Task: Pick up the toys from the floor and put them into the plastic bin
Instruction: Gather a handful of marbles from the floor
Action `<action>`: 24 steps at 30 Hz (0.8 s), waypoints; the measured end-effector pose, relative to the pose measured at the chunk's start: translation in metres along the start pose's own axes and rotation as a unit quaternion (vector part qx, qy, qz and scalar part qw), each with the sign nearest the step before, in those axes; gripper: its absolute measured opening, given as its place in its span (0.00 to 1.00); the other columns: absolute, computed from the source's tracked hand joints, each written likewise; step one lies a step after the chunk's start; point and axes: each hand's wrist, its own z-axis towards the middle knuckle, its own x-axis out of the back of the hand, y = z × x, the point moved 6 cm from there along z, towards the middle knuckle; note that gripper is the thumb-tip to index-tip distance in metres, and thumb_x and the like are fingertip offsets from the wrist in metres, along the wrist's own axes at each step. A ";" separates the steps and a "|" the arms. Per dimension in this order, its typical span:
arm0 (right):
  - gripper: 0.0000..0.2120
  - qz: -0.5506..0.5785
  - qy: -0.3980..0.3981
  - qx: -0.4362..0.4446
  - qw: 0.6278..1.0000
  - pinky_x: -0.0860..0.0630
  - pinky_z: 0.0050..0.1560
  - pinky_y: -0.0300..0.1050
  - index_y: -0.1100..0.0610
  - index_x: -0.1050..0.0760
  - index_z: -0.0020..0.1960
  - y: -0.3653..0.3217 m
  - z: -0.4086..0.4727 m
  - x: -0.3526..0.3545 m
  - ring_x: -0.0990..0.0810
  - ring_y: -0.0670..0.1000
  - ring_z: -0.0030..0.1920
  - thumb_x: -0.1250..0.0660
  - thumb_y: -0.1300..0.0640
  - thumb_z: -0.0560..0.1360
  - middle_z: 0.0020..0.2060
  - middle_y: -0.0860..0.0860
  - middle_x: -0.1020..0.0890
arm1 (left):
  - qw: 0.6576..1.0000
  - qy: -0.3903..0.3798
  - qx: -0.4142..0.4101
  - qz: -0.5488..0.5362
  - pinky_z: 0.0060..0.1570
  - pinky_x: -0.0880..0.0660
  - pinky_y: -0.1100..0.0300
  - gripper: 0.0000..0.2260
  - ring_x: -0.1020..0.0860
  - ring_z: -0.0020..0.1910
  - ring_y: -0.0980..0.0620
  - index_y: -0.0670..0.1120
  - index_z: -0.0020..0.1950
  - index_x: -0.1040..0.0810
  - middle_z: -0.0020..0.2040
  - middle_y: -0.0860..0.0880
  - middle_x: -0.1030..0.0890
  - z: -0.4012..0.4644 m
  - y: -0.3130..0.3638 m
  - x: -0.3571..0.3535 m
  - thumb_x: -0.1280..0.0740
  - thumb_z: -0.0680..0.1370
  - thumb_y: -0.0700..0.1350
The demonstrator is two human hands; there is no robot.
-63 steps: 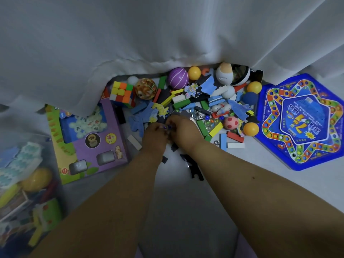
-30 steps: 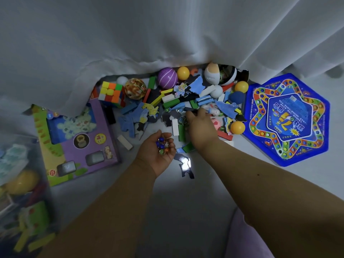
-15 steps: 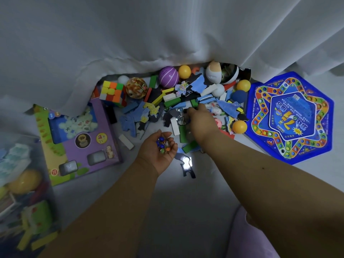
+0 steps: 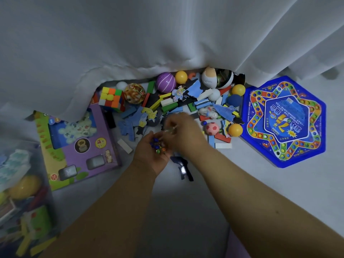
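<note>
Bare forearms reach out from the person toward the heap, both lifted just off the pale floor (image 4: 251,183); the left hand (image 4: 151,152) lies palm up and cupped, cradling a small clutch of glass marbles (image 4: 157,146); the right hand (image 4: 183,132) hovers touching its fingertips, pinched over something small and shiny, blurred, so I cannot tell what. My reading is that marbles are being gathered into the palm; next comes a drop into it, then a carry left to the plastic bin (image 4: 20,192), part-filled at the frame's edge, without letting any roll off. Beyond the hands lie blocks and foam pieces, a colour cube (image 4: 111,99), a purple ball (image 4: 165,82), and a blue game board (image 4: 284,121), all below a white curtain (image 4: 149,34).
</note>
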 end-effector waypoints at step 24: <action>0.17 -0.171 -0.019 -0.078 0.982 0.27 0.48 0.48 0.61 0.29 0.63 0.071 0.011 -0.014 0.24 0.60 0.52 0.40 0.67 0.76 0.58 0.60 0.27 | 1.000 0.018 -0.003 -0.003 0.39 0.21 0.60 0.17 0.25 0.38 0.50 0.40 0.42 0.22 0.39 0.43 0.24 -0.008 0.004 0.016 0.42 0.81 0.51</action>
